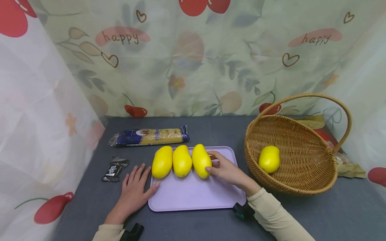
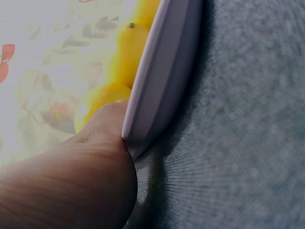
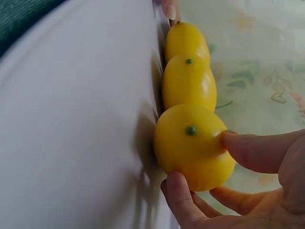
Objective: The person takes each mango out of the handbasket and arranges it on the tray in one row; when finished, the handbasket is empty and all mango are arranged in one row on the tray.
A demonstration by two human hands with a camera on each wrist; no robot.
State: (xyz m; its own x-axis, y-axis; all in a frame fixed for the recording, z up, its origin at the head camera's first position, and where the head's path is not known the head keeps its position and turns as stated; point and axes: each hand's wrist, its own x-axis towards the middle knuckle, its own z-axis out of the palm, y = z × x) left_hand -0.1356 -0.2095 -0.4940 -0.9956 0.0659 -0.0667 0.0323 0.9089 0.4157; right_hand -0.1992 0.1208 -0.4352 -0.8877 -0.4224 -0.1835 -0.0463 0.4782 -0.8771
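Three yellow mangoes lie side by side along the far part of a lilac tray (image 1: 193, 197): a left mango (image 1: 162, 162), a middle mango (image 1: 182, 161) and a right mango (image 1: 200, 160). My right hand (image 1: 224, 170) holds the right mango from its right side, thumb on the near part and fingers around the far side. In the right wrist view, thumb and fingertips touch that mango (image 3: 190, 148). Spread beside the tray's left edge, my left hand (image 1: 134, 189) rests on the table, its thumb over the tray rim (image 2: 143, 95) near the left mango.
A wicker basket (image 1: 301, 180) with a tall handle stands at the right, one yellow mango (image 1: 269, 159) inside. Partly hidden packages (image 1: 351, 170) lie behind it. Beyond the tray is a long blue-and-clear packet (image 1: 149, 136); a small black wrapped packet (image 1: 115, 169) lies left.
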